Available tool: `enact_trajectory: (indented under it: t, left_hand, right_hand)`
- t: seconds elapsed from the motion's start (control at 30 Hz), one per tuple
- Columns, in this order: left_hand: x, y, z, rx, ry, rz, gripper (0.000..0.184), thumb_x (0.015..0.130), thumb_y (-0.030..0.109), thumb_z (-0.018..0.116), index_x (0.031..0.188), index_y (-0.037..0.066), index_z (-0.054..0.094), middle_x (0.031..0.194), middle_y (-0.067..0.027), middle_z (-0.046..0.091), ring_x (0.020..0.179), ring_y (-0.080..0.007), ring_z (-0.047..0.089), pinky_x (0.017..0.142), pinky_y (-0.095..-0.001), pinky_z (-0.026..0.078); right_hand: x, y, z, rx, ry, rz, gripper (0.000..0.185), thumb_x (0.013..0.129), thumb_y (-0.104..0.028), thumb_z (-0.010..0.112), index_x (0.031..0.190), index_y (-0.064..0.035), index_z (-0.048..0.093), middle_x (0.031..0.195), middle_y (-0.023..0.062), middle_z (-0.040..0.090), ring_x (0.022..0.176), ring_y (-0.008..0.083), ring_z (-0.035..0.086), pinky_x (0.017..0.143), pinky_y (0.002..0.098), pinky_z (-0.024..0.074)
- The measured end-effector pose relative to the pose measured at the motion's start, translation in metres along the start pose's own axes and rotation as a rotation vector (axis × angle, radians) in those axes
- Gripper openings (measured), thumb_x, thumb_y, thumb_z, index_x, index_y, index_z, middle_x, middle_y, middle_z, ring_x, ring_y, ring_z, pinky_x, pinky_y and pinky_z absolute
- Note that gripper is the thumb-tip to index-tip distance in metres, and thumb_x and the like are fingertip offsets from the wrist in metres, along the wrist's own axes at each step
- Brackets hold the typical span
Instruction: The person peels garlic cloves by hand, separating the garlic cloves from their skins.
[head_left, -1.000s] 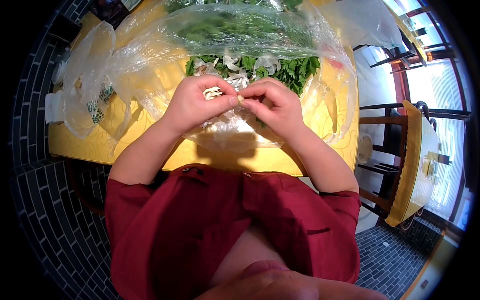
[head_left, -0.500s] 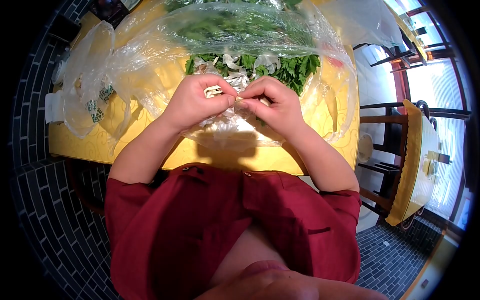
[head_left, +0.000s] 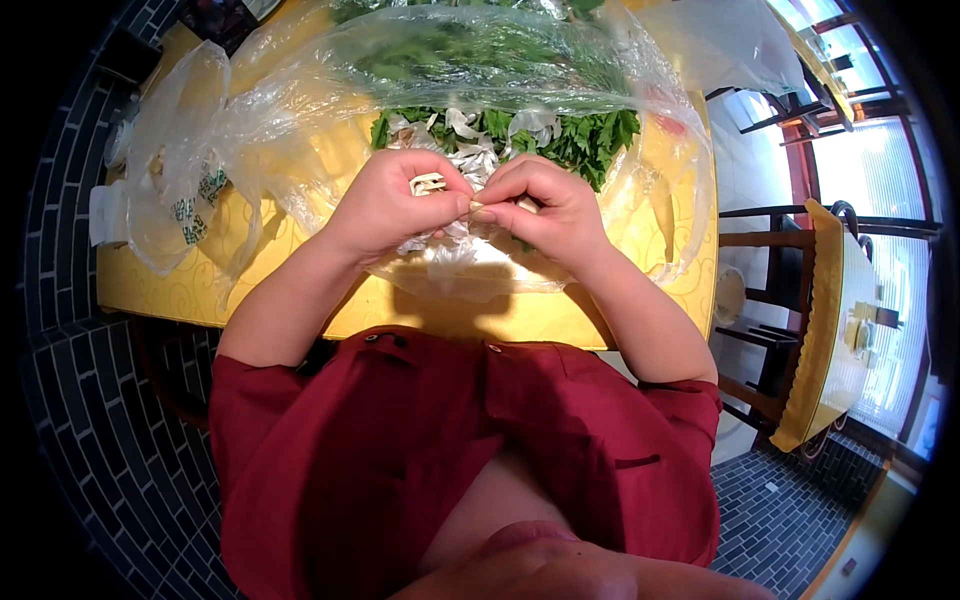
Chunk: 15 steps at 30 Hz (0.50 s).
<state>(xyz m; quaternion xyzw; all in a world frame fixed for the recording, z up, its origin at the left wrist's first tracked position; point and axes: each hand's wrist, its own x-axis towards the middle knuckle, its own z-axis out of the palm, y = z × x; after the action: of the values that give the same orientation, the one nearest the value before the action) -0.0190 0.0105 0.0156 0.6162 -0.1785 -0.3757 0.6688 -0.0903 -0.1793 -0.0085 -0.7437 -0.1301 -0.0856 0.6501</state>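
Note:
Over the yellow table, my left hand [head_left: 400,200] and my right hand [head_left: 552,203] meet, thumbs and index fingers pinched together on a small pale garlic clove [head_left: 475,207], mostly covered by the fingertips. Several pale pieces [head_left: 427,184] show in the curl of my left hand; whether it grips them I cannot tell. White papery garlic skins [head_left: 474,162] lie in a heap under and just beyond the hands. Behind the heap are leafy green herbs [head_left: 595,140], partly under a clear plastic bag [head_left: 480,60].
The yellow tablecloth [head_left: 290,300] ends close to my body. On the left sits another clear bag [head_left: 170,215] with green print, beside a white box [head_left: 107,215]. Dark chairs [head_left: 775,290] and a second table [head_left: 850,340] stand to the right.
My fingertips have shifted slightly at the pinch, the right thumb a little lower. The bags and greens have stayed where they were.

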Motion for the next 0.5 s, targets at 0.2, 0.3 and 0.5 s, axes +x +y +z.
enact_trajectory:
  t: [0.2,0.3,0.5]
  left_hand:
    - [0.0,0.002,-0.0015,-0.032,-0.019,-0.006,0.013,0.079,0.009,0.069,0.085,-0.002,0.064,0.078,-0.0054,0.063,0.063,-0.0074,0.057,0.053,-0.0205,0.047]
    - [0.0001,0.0003,-0.0014,-0.046,-0.033,-0.005,0.013,0.079,0.01,0.069,0.085,-0.001,0.064,0.078,-0.0053,0.063,0.064,-0.0074,0.057,0.054,-0.0203,0.048]
    - [-0.001,0.0034,-0.0038,-0.028,-0.061,-0.031,0.013,0.078,0.009,0.069,0.084,0.0,0.064,0.079,-0.0054,0.063,0.067,-0.0081,0.058,0.055,-0.0203,0.049]
  right_hand:
    - [0.0006,-0.0035,0.0004,0.034,0.027,0.01,0.013,0.072,-0.006,0.074,0.083,-0.0042,0.067,0.079,0.004,0.062,0.071,0.0117,0.058,0.064,0.0242,0.0466]
    - [0.0003,-0.0016,-0.0002,0.054,0.015,0.01,0.013,0.072,-0.007,0.074,0.083,-0.004,0.066,0.08,0.0043,0.062,0.071,0.0117,0.058,0.065,0.0241,0.0465]
    - [-0.001,0.0016,-0.0013,0.128,-0.037,0.034,0.013,0.073,-0.005,0.073,0.084,-0.003,0.066,0.082,0.0049,0.062,0.072,0.0114,0.058,0.065,0.0236,0.0473]
